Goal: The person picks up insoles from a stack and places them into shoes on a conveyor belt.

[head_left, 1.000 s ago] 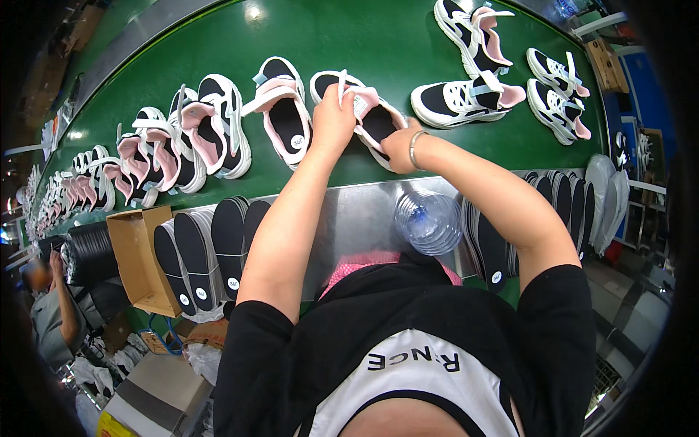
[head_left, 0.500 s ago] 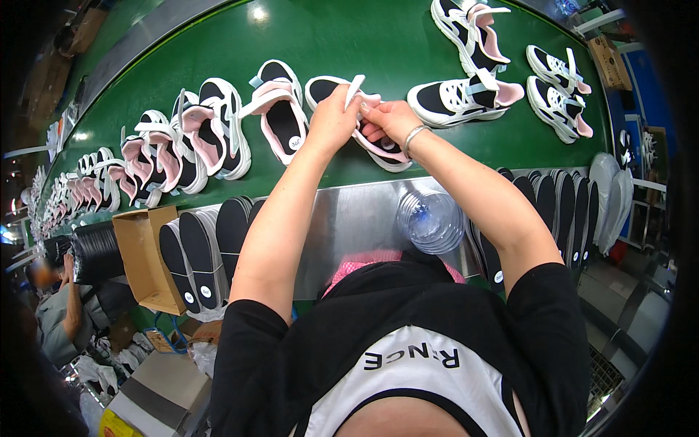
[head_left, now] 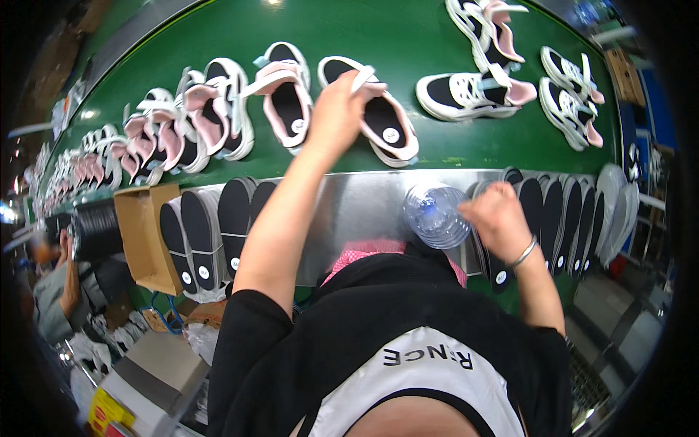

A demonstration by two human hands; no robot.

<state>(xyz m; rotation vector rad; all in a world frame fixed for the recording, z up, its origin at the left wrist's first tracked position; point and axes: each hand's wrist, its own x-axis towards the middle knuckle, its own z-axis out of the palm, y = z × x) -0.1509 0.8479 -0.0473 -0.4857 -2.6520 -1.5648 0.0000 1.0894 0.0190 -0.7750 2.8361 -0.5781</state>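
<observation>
My left hand (head_left: 338, 113) is closed on the tongue and collar of a black, white and pink sneaker (head_left: 408, 135). The shoe lies on the green work surface, its opening toward me and a round white sticker on the insole inside. Down on the right, my right hand (head_left: 499, 222), a bangle on its wrist, hovers blurred between a clear plastic tub (head_left: 437, 231) and a row of black insoles (head_left: 529, 197). Its fingers are curled together; whether anything is in them is hidden. Left of my left hand stands another open sneaker (head_left: 271, 120).
More sneakers (head_left: 229, 120) line the green surface (head_left: 364, 33) to the left. Further pairs lie at right, including a side-lying sneaker (head_left: 444, 95). Bundled insoles (head_left: 195, 226) and a cardboard box (head_left: 142, 240) stand at the near left edge. A co-worker (head_left: 62, 291) is at far left.
My right hand has let go of the sneaker and moved down and right to beside the plastic tub. My left hand stays on the shoe. The whole view has shifted slightly.
</observation>
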